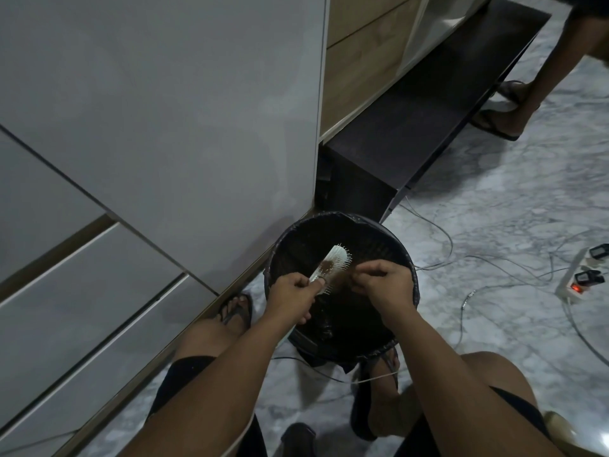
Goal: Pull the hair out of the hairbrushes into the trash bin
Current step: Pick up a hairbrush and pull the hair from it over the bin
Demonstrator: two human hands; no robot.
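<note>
Hovering over a black trash bin (400,258), a white hairbrush (333,262) is gripped by the left hand (294,288) while hair (329,267) is pinched by the right hand (382,279).

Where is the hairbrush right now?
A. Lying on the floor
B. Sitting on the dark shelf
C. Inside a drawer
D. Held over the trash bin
D: the left hand holds the hairbrush above the open trash bin, while the right hand picks at its bristles.
</note>
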